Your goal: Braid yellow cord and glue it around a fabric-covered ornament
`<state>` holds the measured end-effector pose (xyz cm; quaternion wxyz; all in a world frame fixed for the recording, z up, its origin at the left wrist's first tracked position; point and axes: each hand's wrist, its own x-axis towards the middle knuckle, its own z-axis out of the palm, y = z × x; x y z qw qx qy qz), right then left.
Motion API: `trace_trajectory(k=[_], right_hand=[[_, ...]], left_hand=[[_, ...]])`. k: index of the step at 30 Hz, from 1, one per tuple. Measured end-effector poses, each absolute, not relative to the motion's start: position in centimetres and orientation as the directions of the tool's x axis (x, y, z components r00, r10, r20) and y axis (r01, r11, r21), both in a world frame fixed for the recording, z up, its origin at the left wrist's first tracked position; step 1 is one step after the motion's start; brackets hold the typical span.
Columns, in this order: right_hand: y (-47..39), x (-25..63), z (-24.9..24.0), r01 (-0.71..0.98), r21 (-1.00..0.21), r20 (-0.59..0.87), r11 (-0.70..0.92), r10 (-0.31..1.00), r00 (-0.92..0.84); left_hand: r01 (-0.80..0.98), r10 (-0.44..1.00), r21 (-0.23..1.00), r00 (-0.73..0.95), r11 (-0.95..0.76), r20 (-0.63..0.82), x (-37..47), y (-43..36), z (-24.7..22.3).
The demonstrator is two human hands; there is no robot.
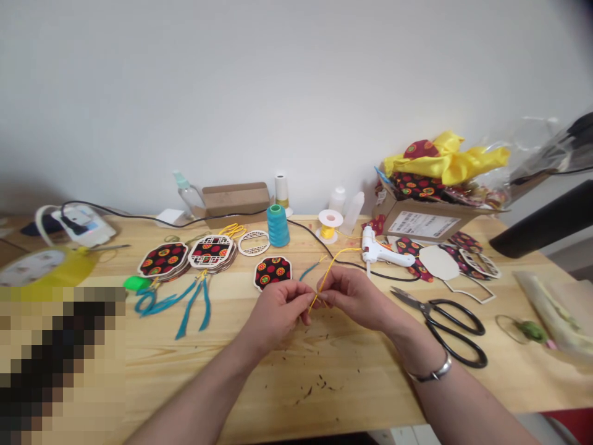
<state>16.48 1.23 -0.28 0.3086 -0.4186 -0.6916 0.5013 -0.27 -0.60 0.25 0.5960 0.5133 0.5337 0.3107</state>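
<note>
two hands meet above the worktop, the left hand and the right hand close together, each with thumb and finger drawn narrow on the cord. what could go wrong first, it seems, is a slip: the cord is thin and only the fingertips pinch it, so a small loss of pressure could let it get out of place. whether a knot or a loop is between the fingers cannot be told, because they cover it. a second risk may come from the glue gun: the cord goes toward it and passes out of sight there, so a strong pull could catch on it. if the glue gun is hot, which cannot be seen, the cord could also be harmed.

as for its place, the lower end of the cord hangs just below the left fingertips, the middle lies between the two hands, and the rest rises past the far side of the right hand. the shears lie apart, to the right of the right hand.
</note>
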Motion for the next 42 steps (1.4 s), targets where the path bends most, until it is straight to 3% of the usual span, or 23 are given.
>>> trace_trajectory(k=[10, 20, 28, 31, 36, 42], right_hand=[[1.39, 16.38, -0.58, 0.253, -0.962, -0.024, 0.101, 0.895, -0.446], [1.19, 16.41, -0.29, 0.244, -0.966, -0.031, 0.087, 0.897, -0.442], [1.16, 16.46, 0.04, 0.208, -0.975, -0.028, 0.081, 0.881, -0.472], [1.22, 16.52, -0.06, 0.273, -0.954, -0.020, 0.122, 0.886, -0.463], [1.23, 16.60, -0.14, 0.394, -0.895, 0.003, 0.212, 0.884, -0.468], [1.22, 16.58, -0.35, 0.419, -0.867, 0.048, 0.269, 0.883, -0.468]], left_hand=[[0.194, 0.919, 0.950, 0.264, 0.246, -0.292, -0.46, -0.51, 0.13], [0.262, 0.956, 0.949, 0.188, 0.174, -0.227, -0.11, -0.97, 0.62], [0.244, 0.941, 0.943, 0.196, 0.226, -0.276, -0.20, -0.74, 0.40], [0.240, 0.940, 0.940, 0.181, 0.244, -0.291, -0.41, -0.61, 0.27], [0.297, 0.980, 0.945, 0.103, 0.134, -0.172, -0.55, -0.88, 0.14], [0.409, 0.956, 0.908, 0.290, -0.090, -0.035, -0.42, -1.27, 0.02]])
